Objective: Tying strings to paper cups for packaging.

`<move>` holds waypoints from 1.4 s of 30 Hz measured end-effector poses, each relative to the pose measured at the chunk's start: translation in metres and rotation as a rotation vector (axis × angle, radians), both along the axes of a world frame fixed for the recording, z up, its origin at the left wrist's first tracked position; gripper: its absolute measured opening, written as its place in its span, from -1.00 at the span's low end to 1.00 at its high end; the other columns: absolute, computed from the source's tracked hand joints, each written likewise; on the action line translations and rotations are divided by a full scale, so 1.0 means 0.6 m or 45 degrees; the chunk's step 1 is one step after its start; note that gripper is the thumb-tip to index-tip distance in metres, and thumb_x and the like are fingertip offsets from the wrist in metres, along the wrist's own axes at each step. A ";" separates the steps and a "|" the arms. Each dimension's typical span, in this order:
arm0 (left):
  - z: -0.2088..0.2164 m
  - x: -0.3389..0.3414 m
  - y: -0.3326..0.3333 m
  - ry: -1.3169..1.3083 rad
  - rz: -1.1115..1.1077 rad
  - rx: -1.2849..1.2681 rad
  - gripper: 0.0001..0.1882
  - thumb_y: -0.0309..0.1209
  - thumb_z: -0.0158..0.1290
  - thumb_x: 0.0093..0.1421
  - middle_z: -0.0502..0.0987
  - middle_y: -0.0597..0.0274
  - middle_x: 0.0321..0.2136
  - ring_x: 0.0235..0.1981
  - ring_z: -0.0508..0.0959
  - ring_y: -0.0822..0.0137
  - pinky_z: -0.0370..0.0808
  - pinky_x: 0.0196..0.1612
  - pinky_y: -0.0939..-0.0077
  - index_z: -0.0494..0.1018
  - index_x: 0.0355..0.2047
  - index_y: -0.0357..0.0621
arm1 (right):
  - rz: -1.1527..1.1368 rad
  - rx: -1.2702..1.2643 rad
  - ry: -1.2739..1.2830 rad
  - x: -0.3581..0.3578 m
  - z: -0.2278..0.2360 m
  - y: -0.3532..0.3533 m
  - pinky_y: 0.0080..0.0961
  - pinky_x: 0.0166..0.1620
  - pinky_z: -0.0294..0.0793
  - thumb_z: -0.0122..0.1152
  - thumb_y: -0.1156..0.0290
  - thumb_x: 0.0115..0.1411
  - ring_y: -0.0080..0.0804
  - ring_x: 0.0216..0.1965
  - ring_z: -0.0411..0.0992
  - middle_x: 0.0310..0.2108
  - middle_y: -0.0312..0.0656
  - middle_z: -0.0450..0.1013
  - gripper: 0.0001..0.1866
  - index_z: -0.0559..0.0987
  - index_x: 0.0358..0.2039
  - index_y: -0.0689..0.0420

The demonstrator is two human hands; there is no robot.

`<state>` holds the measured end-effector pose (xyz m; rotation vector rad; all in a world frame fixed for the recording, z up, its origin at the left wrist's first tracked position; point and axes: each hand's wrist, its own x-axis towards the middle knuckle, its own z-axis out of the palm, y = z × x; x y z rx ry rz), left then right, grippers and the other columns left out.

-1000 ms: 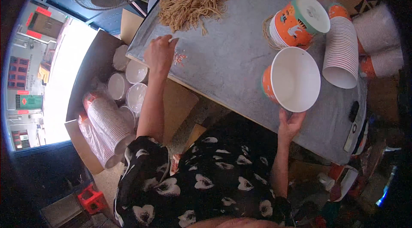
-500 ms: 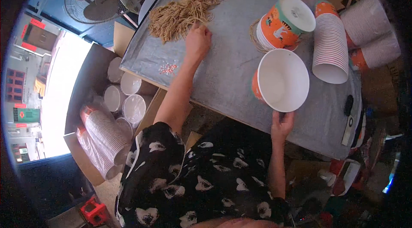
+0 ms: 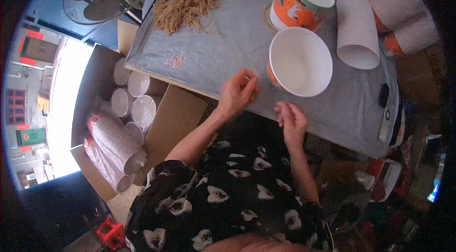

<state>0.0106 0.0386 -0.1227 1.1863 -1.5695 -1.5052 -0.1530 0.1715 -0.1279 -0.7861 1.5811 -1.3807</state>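
Observation:
My left hand (image 3: 239, 92) is closed in a pinch near the table's front edge, with a thin strand of tan string (image 3: 247, 59) rising from its fingers. A short way to its right, my right hand (image 3: 291, 121) has its fingers drawn together; whatever they pinch is too small to make out. Just beyond both hands a large white paper tub (image 3: 301, 62) with an orange printed outside stands tilted, its open mouth toward me. A heap of tan strings (image 3: 190, 3) lies at the far left of the table.
Upside-down orange tubs (image 3: 297, 10) stand behind the white one. Nested paper tubs (image 3: 357, 29) lie at the right, beside wrapped stacks (image 3: 403, 10). Small red and white bits (image 3: 175, 61) lie on the grey cloth (image 3: 213, 57). A box (image 3: 183, 109) of tubs stands left; a utility knife (image 3: 385, 124) lies right.
My left hand has left the string heap and come right and nearer, bringing a strand. My right hand has let go of the tub's rim and moved left toward it.

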 end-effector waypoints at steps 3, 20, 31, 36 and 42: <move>0.005 -0.006 0.045 0.010 -0.123 -0.040 -0.82 -0.39 0.08 0.30 0.58 0.05 -0.54 -0.57 0.57 0.40 0.49 -0.49 0.45 0.44 -0.20 -0.26 | 0.104 0.110 -0.001 0.028 0.021 -0.020 -0.70 -0.54 0.28 0.08 0.21 0.37 -0.69 -0.59 0.32 -0.48 -0.34 0.50 -0.67 0.60 -0.10 0.22; 0.012 0.015 0.091 -0.200 -0.569 -0.527 -0.89 -0.46 0.16 0.18 0.57 -0.01 -0.42 -0.41 0.61 0.01 0.54 -0.35 0.28 0.50 -0.30 -0.20 | -0.256 -0.251 -0.466 0.002 0.062 0.024 -0.65 -0.50 0.29 0.11 0.41 0.34 -0.65 -0.52 0.32 -0.44 -0.29 0.46 -0.77 0.58 -0.11 0.29; 0.064 -0.019 0.083 0.168 -0.365 -0.164 -0.69 -0.41 0.31 0.11 0.59 0.29 -0.31 -0.39 0.52 0.57 0.48 -0.35 0.63 0.57 -0.15 -0.23 | -0.034 -0.252 0.580 0.007 0.078 0.036 -0.58 -0.36 0.41 0.19 0.54 0.24 -0.49 -0.45 0.44 -0.46 -0.21 0.50 -0.85 0.62 -0.20 0.28; 0.066 -0.032 0.076 0.178 -0.458 0.303 -0.54 -0.39 0.32 0.10 0.54 0.30 -0.20 -0.35 0.50 0.57 0.47 -0.25 0.65 0.50 0.00 -0.24 | 0.036 -0.155 0.708 0.007 0.090 0.042 -0.44 -0.26 0.51 0.21 0.55 0.19 -0.23 -0.35 0.57 -0.35 -0.03 0.57 -0.85 0.62 -0.22 0.26; 0.055 -0.027 0.086 0.618 -0.534 0.558 -0.47 -0.48 0.30 0.10 0.59 0.30 -0.21 -0.20 0.57 0.48 0.51 -0.07 0.56 0.43 0.09 -0.26 | 0.071 -0.316 0.683 0.010 0.101 0.040 -0.48 -0.27 0.50 0.21 0.54 0.20 -0.29 -0.37 0.55 -0.38 -0.07 0.56 -0.82 0.62 -0.18 0.25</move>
